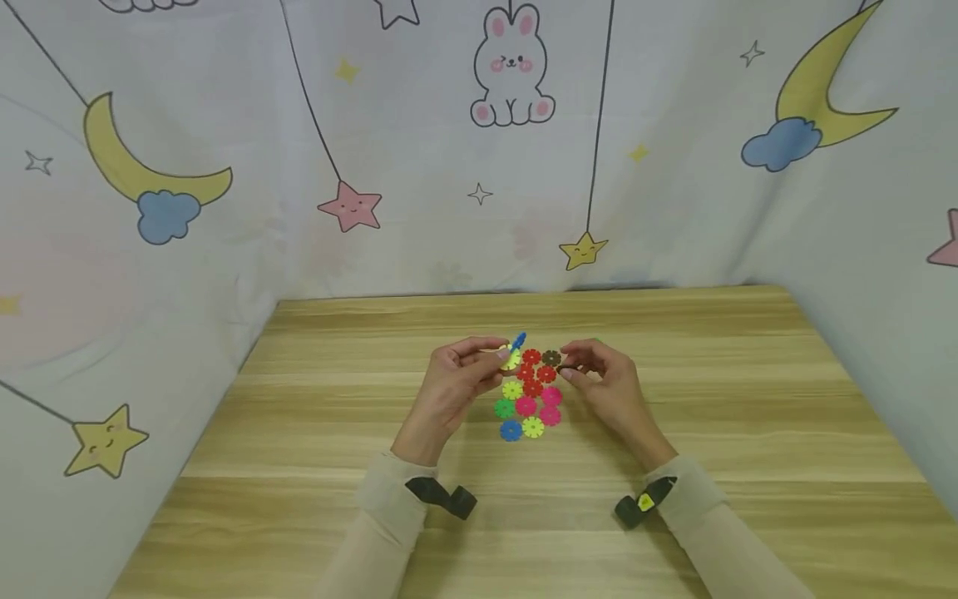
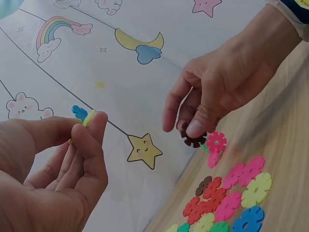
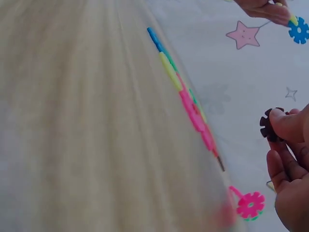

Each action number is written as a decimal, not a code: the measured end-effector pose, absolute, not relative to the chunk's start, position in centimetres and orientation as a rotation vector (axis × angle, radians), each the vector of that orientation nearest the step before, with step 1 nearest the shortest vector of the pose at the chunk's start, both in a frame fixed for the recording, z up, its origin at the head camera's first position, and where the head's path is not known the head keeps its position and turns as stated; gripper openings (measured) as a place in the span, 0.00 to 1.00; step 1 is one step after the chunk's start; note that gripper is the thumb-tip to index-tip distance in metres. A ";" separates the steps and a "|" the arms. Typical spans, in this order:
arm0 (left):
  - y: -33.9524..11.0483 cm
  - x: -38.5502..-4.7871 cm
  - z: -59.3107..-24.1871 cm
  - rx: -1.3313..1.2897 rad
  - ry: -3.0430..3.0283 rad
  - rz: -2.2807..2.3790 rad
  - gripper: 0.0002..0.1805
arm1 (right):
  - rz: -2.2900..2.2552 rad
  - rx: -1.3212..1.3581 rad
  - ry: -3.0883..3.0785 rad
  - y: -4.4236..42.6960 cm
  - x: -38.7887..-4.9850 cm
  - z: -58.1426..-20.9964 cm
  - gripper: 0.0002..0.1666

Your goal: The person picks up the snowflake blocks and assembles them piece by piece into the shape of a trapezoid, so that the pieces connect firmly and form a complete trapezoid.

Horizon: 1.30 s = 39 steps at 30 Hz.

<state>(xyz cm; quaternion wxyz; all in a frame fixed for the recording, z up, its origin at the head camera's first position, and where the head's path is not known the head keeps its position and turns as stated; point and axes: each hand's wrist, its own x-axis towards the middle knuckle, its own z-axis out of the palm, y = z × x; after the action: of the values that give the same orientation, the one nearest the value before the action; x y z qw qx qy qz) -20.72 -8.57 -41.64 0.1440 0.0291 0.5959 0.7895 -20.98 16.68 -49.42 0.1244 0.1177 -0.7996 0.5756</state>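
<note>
My left hand (image 1: 466, 376) pinches a yellow notched disc (image 2: 90, 118) between thumb and forefinger. A blue notched disc (image 3: 299, 32) is joined to it at an angle, sticking up past the fingertips. My right hand (image 1: 609, 381) pinches a dark brown notched disc (image 2: 195, 140) by its edge, seen large in the right wrist view (image 3: 266, 125). The hands are apart, both above the table. Between them loose flat discs lie close together: red (image 1: 532, 388), pink (image 1: 526, 406), yellow (image 1: 533, 427), green (image 1: 505, 408), blue (image 1: 511, 430) and brown (image 1: 550, 358).
Beyond my right hand, a pink disc (image 3: 250, 205) stands upright with other pink and green pieces, mostly hidden from the head view. The wooden table (image 1: 314, 499) meets a printed cloth (image 1: 449, 166) at its back and sides. Each wrist wears a black camera strap (image 1: 441, 497).
</note>
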 end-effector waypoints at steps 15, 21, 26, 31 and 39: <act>-7.5 -20.5 -42.1 0.121 1.768 2.165 0.12 | 2.003 0.483 -2.079 15.1 -19.0 -45.0 0.12; -7.2 -20.2 -42.1 0.133 1.788 2.136 0.13 | 1.987 0.479 -2.090 14.8 -18.7 -44.6 0.11; -7.0 -20.0 -42.1 0.154 1.831 2.127 0.13 | 1.966 0.482 -2.101 14.8 -18.5 -44.5 0.10; -6.7 -19.7 -42.2 0.209 1.909 2.105 0.13 | 1.974 0.426 -2.095 14.5 -18.3 -44.5 0.08; -5.8 -19.3 -42.5 0.198 2.019 2.090 0.11 | 1.867 0.318 -2.118 13.8 -17.9 -45.0 0.06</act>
<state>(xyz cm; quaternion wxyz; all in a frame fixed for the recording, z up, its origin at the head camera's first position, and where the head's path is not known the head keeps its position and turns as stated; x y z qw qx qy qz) -19.26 -5.83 -42.49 0.1143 0.0675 0.6888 0.7127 -17.93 13.76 -44.95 0.1495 0.1108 -0.7370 0.6498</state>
